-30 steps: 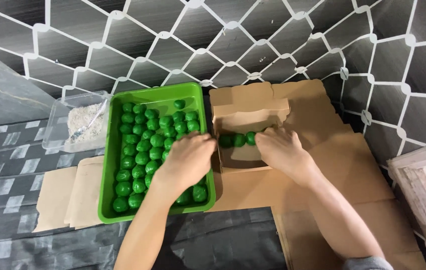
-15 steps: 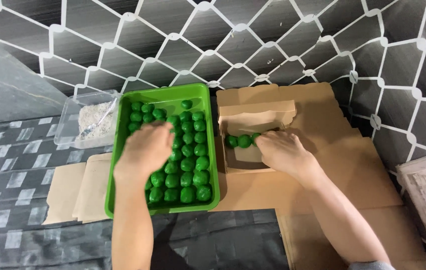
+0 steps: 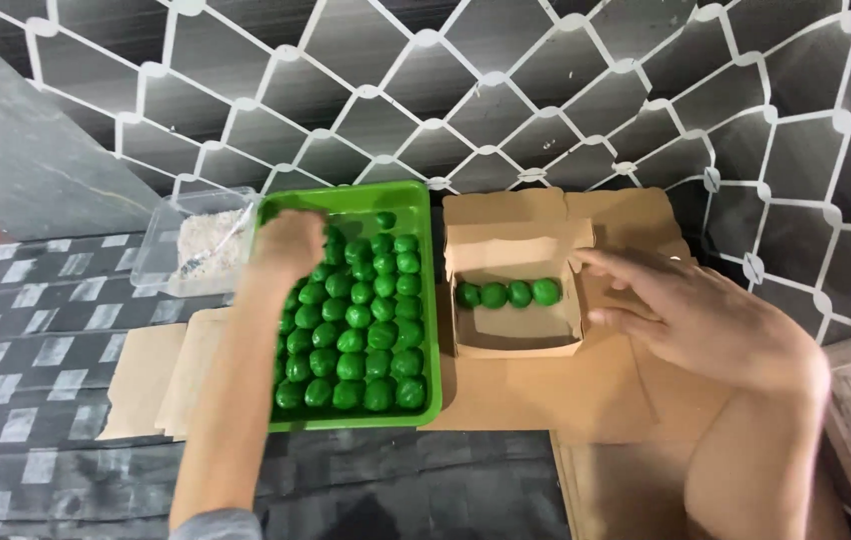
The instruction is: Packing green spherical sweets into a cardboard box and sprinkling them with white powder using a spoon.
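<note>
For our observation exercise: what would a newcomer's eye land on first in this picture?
The bright green tray at centre, packed with green balls, where the left hand reaches in. To its right, a small cardboard box holds a row of four balls, the right hand beside it.

Green tray (image 3: 428,300): glossy smooth plastic. Green balls (image 3: 356,320): smooth, slight sheen. Box (image 3: 516,262) at 3 o'clock: matt brown cardboard. Container (image 3: 161,250) at 9 o'clock: clear plastic.

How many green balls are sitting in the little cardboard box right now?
4. The green balls lie in one row along the back of the cardboard box, side by side from left to right. None seems hidden; the right hand is beside the box, not over them.
</note>
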